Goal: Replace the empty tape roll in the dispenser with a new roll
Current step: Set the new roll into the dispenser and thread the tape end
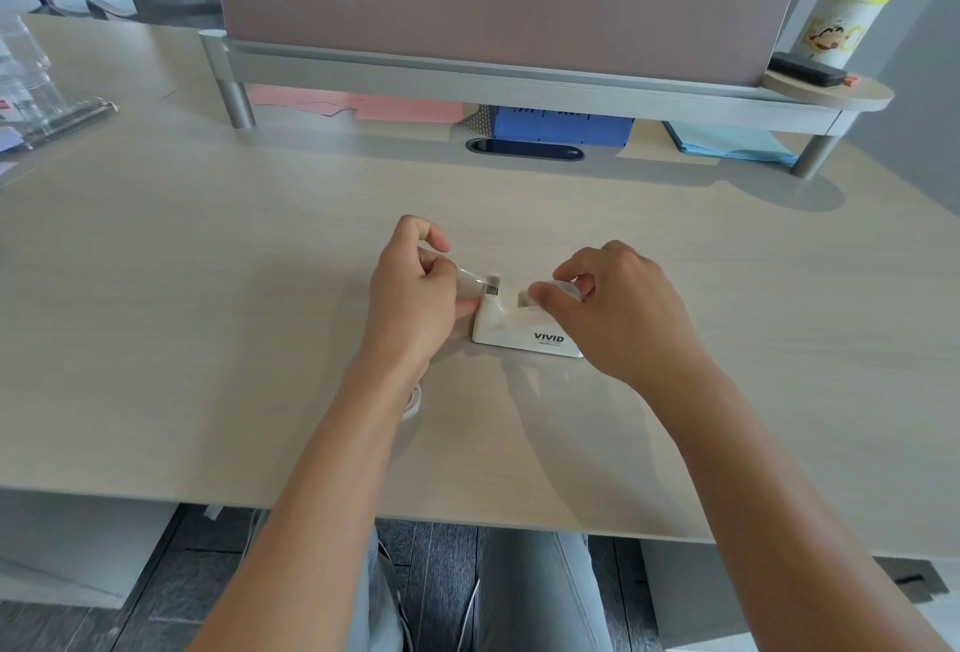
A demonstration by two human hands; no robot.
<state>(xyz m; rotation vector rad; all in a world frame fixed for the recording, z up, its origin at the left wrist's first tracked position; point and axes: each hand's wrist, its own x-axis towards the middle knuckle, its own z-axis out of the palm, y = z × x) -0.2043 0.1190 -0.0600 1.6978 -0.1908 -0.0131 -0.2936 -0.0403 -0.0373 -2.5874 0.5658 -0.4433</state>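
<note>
A white tape dispenser [522,329] marked VIVID stands on the pale wooden desk [208,262]. My left hand [410,298] pinches a strip of clear tape [470,282] that runs to the cutter end of the dispenser. My right hand [618,313] rests over the dispenser's roll well, fingers closed on the clear tape roll [563,290] seated there. A small white ring, an empty tape core [412,401], lies on the desk, mostly hidden under my left forearm.
A grey raised shelf [467,74] with a pink divider panel spans the back of the desk. Pink paper [395,107], a blue box [563,125] and blue paper [727,142] lie beneath it. A yellow-lidded canister [844,17] stands at right. Clear plastic items [31,90] sit at left.
</note>
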